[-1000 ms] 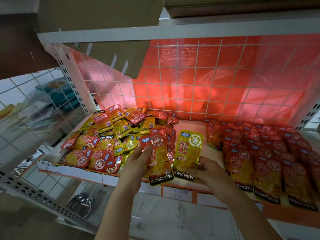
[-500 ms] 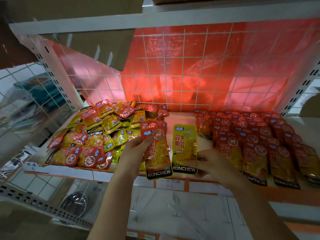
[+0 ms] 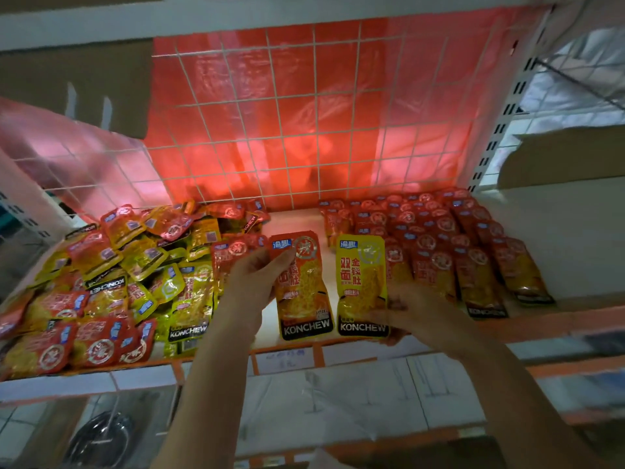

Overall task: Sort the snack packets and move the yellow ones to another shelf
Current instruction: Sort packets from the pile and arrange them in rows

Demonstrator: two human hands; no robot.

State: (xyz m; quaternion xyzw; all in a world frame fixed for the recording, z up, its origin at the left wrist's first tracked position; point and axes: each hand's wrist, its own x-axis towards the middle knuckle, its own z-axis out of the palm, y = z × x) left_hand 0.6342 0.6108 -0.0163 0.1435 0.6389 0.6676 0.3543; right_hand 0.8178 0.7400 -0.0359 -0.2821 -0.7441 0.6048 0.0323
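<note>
While gripping 1 red packet (image 3: 302,286) by its upper left edge, left hand (image 3: 254,282) held upright over the shelf (image 3: 294,220) gap. Beside it, just apart, 1 yellow packet (image 3: 361,286) pinched near its lower right corner by right hand (image 3: 411,308). To the left, mixed pile (image 3: 111,282) of red and yellow packets; to the right, red rows (image 3: 449,242) laid flat. Behind, wire grid (image 3: 304,130) over red plastic sheet (image 3: 422,96).
</note>
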